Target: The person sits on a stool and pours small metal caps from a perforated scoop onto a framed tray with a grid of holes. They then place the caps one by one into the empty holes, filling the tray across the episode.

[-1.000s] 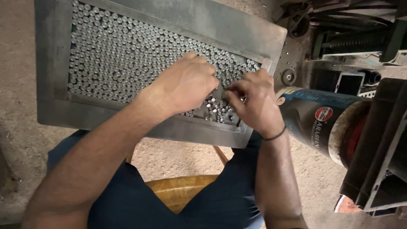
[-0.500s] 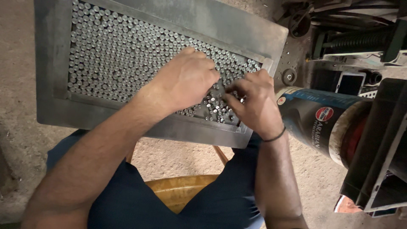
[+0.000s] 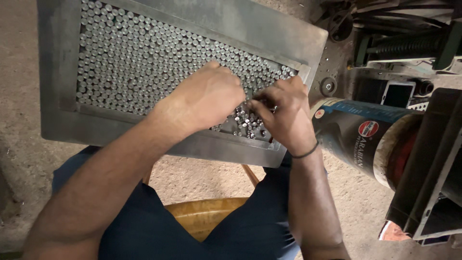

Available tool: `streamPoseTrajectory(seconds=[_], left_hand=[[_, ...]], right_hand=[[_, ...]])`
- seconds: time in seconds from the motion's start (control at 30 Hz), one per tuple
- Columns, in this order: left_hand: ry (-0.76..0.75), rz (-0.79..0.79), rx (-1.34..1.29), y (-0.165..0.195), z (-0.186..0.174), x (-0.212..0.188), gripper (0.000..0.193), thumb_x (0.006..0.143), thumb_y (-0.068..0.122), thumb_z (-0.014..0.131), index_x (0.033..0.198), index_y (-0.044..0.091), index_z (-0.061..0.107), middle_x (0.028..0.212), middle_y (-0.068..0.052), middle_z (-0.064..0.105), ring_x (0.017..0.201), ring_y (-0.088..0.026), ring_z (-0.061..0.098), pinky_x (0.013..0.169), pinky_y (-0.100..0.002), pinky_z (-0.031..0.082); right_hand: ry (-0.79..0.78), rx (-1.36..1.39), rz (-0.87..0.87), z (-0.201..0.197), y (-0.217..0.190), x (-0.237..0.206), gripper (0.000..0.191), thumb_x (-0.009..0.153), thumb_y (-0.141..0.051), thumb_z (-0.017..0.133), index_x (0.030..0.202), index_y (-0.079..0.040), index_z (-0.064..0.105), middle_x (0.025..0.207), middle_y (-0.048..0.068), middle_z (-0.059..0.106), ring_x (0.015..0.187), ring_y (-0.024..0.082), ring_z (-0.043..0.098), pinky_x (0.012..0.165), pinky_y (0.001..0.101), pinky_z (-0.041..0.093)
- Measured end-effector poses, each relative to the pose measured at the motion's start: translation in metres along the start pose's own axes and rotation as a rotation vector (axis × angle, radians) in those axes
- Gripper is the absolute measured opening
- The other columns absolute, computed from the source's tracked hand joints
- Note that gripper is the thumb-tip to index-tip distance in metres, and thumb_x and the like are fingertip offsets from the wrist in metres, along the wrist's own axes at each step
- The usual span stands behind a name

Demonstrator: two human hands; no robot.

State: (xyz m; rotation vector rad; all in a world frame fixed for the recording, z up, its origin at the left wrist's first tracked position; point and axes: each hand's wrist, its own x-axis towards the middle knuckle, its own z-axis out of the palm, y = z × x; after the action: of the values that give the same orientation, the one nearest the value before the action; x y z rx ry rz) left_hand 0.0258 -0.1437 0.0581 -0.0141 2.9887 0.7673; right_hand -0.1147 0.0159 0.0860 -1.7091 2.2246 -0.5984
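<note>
Small steel pins (image 3: 144,62) packed the metal tray (image 3: 57,72); my right hand's (image 3: 284,113) fingertips pinched loose ones at its near-right corner, my left hand (image 3: 207,98) lay flat, risking toppling neighbours.

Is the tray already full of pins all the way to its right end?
No. The tray has a bare patch with only loose pins near its right end, where the left hand and right hand work.

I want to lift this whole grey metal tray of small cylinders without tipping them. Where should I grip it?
Probably by the two short ends of the metal tray, one hand on each, coming in from the sides. The flat border there is wide and bare, and the tray is long. Both the left hand and right hand now rest over the cylinders.
</note>
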Motion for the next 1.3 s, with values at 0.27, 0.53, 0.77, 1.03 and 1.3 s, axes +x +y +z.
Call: streamPoseTrajectory(seconds=[0.27,0.53,0.77,1.03,1.3], left_hand=[[-0.017,-0.004,-0.047,-0.007,0.001,-0.002,0.007,0.078,0.014,0.070,0.080,0.013,0.077,0.087,-0.008,0.073,0.097,-0.029,0.068,0.091,-0.045,0.045],[-0.010,-0.021,-0.015,0.004,0.003,0.003,0.015,0.076,0.024,0.075,0.082,0.011,0.078,0.085,-0.009,0.072,0.098,-0.029,0.067,0.092,-0.046,0.044],[0.026,0.024,-0.090,-0.002,-0.003,-0.003,0.011,0.078,0.021,0.074,0.078,0.012,0.079,0.082,-0.009,0.072,0.096,-0.030,0.067,0.090,-0.046,0.045],[-0.013,-0.005,-0.039,-0.004,0.003,-0.003,0.012,0.081,0.014,0.067,0.077,0.014,0.078,0.082,-0.010,0.072,0.094,-0.031,0.069,0.091,-0.046,0.046],[0.002,0.004,-0.064,-0.006,-0.001,-0.003,0.010,0.081,0.021,0.072,0.081,0.013,0.078,0.084,-0.009,0.072,0.095,-0.030,0.068,0.090,-0.047,0.046]], right_hand=[[-0.087,0.004,-0.114,0.000,-0.006,-0.001,0.015,0.074,-0.016,0.086,0.084,-0.009,0.077,0.078,0.009,0.061,0.084,0.031,0.054,0.079,0.0443,0.042],[-0.095,-0.015,-0.050,-0.006,0.002,-0.002,0.011,0.079,-0.014,0.084,0.086,-0.008,0.077,0.079,0.005,0.065,0.083,0.028,0.056,0.080,0.0433,0.043],[-0.068,-0.034,-0.027,-0.001,0.000,-0.004,0.012,0.081,-0.014,0.085,0.087,-0.008,0.077,0.081,0.008,0.066,0.086,0.029,0.056,0.081,0.0434,0.044],[-0.129,-0.011,-0.039,-0.004,-0.001,-0.003,0.016,0.076,-0.015,0.087,0.084,-0.007,0.076,0.080,0.008,0.062,0.087,0.030,0.055,0.079,0.0432,0.043],[-0.209,0.041,-0.076,-0.007,-0.004,-0.001,0.012,0.077,-0.016,0.084,0.086,-0.010,0.079,0.080,0.008,0.062,0.085,0.030,0.053,0.078,0.0450,0.042]])
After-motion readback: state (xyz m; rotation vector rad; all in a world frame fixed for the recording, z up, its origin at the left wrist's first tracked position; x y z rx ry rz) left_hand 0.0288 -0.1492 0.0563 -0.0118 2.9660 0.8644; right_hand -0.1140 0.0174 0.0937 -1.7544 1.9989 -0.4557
